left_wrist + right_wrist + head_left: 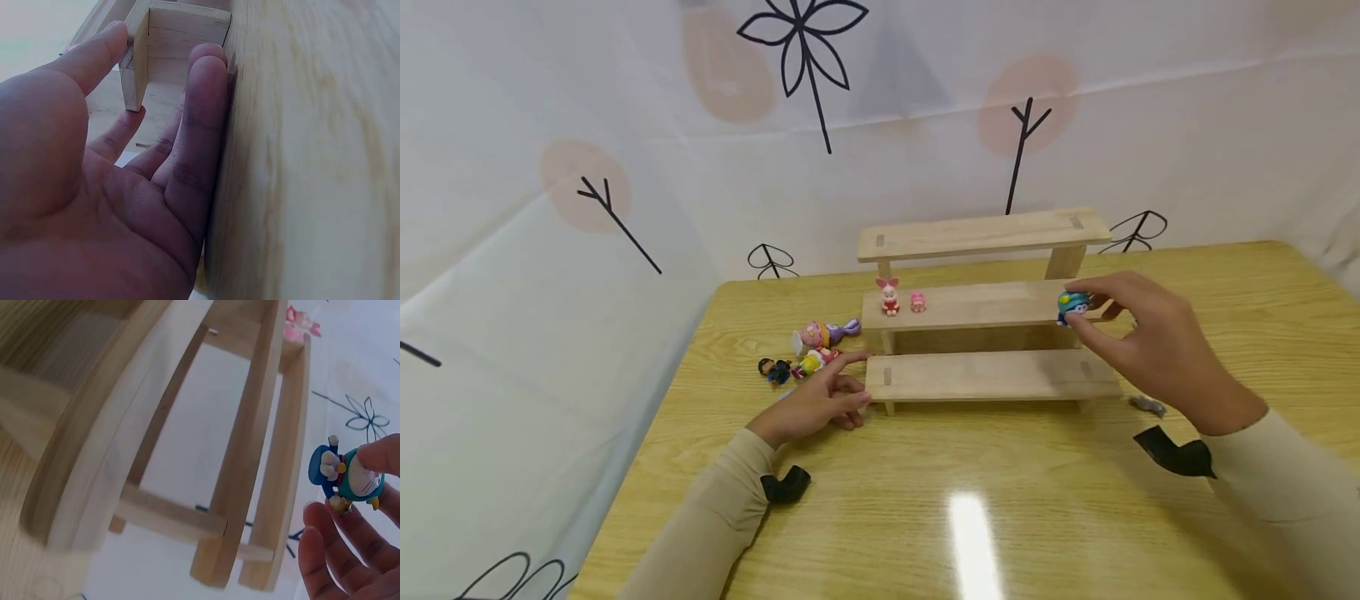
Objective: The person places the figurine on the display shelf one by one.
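Two hands of mine at work, both on or beside a three-step wooden stand [985, 236]. My right hand [1157, 333] pinches a blue-and-teal figurine [1072, 305] between thumb and fingers. Right wrist view adds white parts, a red band and a small yellow piece on it. Position of the figurine: at the right end of the middle step [985, 308]; contact with the wood cannot be told. My left hand [820, 400] grips the left end of the lowest step [992, 375], thumb at the front corner, index finger at the rear corner, remaining fingers bent below the thumb and index finger.

Middle step, left end: one pink-eared figurine [890, 298] in red, upright; one smaller pink figurine [918, 302] just beside it, to the right.

Surface [880, 517], left of the stand: a pink-and-purple figurine [820, 335] lying down, a yellow-and-pink figurine [814, 361] near my left index finger, a dark-haired figurine [775, 372] further left. Right of the lowest step: a small grey object [1147, 406], type unclear. Beige sleeves [715, 500] on both arms, a black piece at each cuff. Behind: pale cloth [910, 167] with black plant line drawings and faded pinkish patches. Bright glare on the surface at the front.
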The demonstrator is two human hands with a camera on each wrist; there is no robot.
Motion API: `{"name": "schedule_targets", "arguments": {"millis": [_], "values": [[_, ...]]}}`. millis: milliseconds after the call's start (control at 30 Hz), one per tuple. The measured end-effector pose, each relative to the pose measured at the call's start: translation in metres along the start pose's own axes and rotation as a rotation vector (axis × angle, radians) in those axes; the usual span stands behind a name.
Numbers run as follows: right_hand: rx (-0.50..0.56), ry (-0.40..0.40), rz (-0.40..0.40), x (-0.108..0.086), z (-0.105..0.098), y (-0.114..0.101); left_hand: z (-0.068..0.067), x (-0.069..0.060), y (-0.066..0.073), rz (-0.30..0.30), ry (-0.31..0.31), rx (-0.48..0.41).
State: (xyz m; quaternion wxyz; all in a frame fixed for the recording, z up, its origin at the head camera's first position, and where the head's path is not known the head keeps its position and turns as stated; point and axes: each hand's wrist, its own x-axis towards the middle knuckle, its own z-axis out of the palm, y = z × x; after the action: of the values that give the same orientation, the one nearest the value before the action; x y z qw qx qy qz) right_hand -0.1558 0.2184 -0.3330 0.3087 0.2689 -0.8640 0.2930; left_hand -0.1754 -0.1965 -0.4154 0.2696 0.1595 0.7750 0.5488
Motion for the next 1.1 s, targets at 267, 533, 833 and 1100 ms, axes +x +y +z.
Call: {"name": "schedule_targets", "arguments": {"millis": [267, 533, 833, 1100], "values": [[0.128, -0.033, 0.058, 0.017, 0.031, -0.010, -0.001, -0.001, -0.003, -0.001, 0.006, -0.001], [0.321, -0.066, 0.155, 0.032, 0.054, -0.015, 0.000, -0.001, -0.005, -0.004, 0.008, -0.002], [0.331, -0.116, 0.209, 0.043, 0.073, -0.017, -0.001, 0.001, -0.001, 0.006, -0.008, -0.012], [0.349, -0.129, 0.211, 0.048, 0.091, -0.022, 0.000, 0.001, -0.001, 0.000, -0.009, -0.015]]}}
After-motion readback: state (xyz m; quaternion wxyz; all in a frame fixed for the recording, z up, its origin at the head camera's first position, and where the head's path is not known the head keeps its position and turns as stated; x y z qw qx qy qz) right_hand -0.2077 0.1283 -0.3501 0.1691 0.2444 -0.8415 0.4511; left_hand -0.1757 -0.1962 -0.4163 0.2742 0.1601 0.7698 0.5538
